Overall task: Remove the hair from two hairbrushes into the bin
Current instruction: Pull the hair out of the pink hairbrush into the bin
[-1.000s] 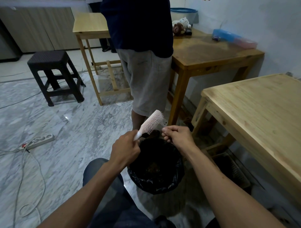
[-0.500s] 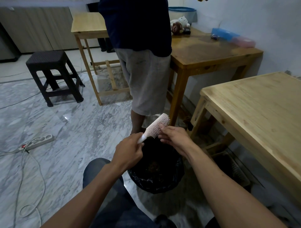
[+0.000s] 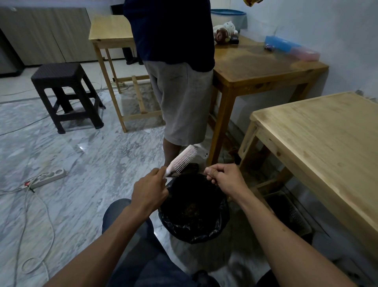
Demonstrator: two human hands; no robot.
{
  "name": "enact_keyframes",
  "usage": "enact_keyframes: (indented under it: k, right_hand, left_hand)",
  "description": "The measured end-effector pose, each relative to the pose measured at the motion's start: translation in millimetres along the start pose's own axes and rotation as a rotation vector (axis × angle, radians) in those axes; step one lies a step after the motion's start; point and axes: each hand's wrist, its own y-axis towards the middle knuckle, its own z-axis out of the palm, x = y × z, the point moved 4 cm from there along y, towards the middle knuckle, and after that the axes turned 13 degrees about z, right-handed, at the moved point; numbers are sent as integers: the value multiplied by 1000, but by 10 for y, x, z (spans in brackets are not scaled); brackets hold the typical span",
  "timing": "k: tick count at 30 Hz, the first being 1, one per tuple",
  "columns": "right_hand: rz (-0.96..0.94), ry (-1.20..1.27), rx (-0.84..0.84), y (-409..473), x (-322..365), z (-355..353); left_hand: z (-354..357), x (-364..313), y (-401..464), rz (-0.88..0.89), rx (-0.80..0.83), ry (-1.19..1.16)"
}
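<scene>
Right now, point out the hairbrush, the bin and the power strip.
hairbrush [image 3: 182, 160], head view, on its bristles.
bin [image 3: 222, 220], head view, on the black liner's right rim.
power strip [image 3: 48, 177], head view, on its white body.

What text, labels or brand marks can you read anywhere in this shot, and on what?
None can be read.
Pink hairbrush: no mark shows.
Bin and its black liner: plain.
Blue box on the far table: something small lies beside it, too blurred to read.
Yellow packet at the top edge: cut off, unreadable.
Power strip: no lettering can be made out.
</scene>
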Motion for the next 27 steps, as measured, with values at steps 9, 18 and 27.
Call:
enact_keyframes:
  k: [9, 18, 27]
  right_hand:
    - [66, -375, 23, 15, -104, 87]
    - [117, -251, 255, 189, -16, 326]
    - [51, 253, 134, 123, 6, 151]
  left_hand:
    - [-34, -20, -18, 0, -22, 42]
    - [-128, -173, 29, 79, -78, -82]
    - [-61, -149, -23, 45, -53, -66]
